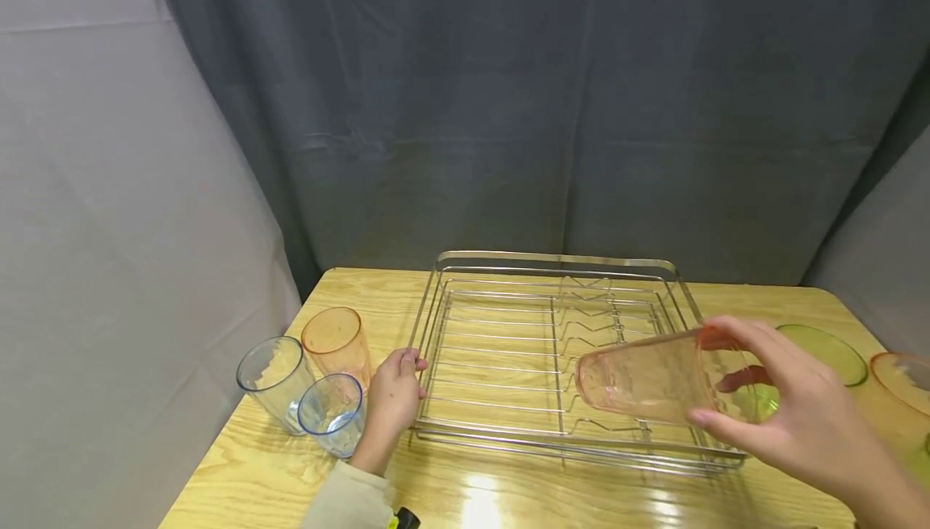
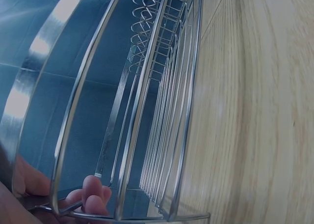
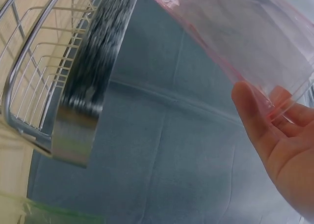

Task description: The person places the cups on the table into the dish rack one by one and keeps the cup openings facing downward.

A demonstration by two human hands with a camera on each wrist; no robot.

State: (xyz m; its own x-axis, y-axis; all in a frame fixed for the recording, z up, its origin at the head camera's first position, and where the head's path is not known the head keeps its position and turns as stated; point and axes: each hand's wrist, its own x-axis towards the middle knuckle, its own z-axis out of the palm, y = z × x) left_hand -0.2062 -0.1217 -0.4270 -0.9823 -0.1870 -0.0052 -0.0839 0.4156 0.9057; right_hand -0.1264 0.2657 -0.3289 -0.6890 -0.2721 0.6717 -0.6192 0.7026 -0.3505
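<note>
A metal wire dish rack point(image 1: 501, 437) stands on the wooden table. My left hand point(image 1: 393, 396) grips the rack's left side; in the left wrist view its fingertips point(image 2: 93, 188) curl around the wires. My right hand point(image 1: 788, 408) holds a clear pink-orange tumbler point(image 1: 643, 375) near its rim, thumb on one side and fingers on the other. The tumbler lies tilted nearly on its side in the air, above the right part of the rack, its base pointing left. In the right wrist view the tumbler point(image 3: 245, 32) shows beside the rack's broad metal rim point(image 3: 83, 116).
Left of the rack stand an orange tumbler point(image 1: 336, 335), a grey-rimmed clear glass point(image 1: 272, 375) and a blue-rimmed glass point(image 1: 332, 416). At the right are a green glass point(image 1: 828, 351) and another orange glass point(image 1: 904, 392). A dark curtain point(image 1: 465, 109) hangs behind the table.
</note>
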